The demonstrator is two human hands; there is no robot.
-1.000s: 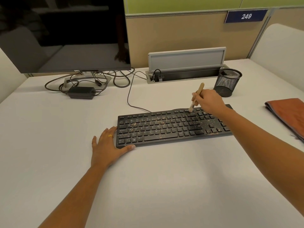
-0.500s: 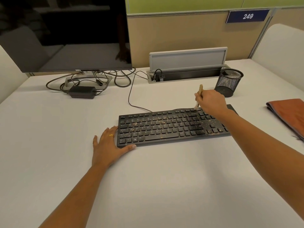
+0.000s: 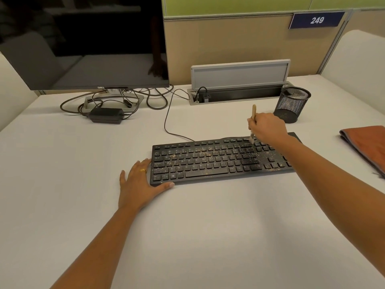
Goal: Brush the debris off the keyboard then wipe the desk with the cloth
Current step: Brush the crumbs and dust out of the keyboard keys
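Since a second ago the brush (image 3: 254,112) is standing straighter, its wooden handle tipping up from a lean to near upright, while everything else is lying where it was.

Nearest me, the white desk (image 3: 187,236) is showing no wipe marks that I can make out. At the keyboard's (image 3: 208,163) eight o'clock corner the left hand (image 3: 141,184) is lying flat and relaxed, fingers along the short side and thumb along the front edge, steadying it rather than gripping. Pale debris (image 3: 208,153) is lying scattered over the middle keys and thicker toward the four o'clock end.

At the keyboard's one o'clock the right hand (image 3: 268,128) is pinching the brush, bristles touching the far row of keys. I judge the brushing is only getting going, since most of the crumbs are sitting on the keys.

At three o'clock, well apart from the keyboard, the orange cloth (image 3: 368,144) is lying folded and untouched, so the wiping is all left to do. Farther off at one o'clock the mesh pen cup (image 3: 291,105) is standing upright.
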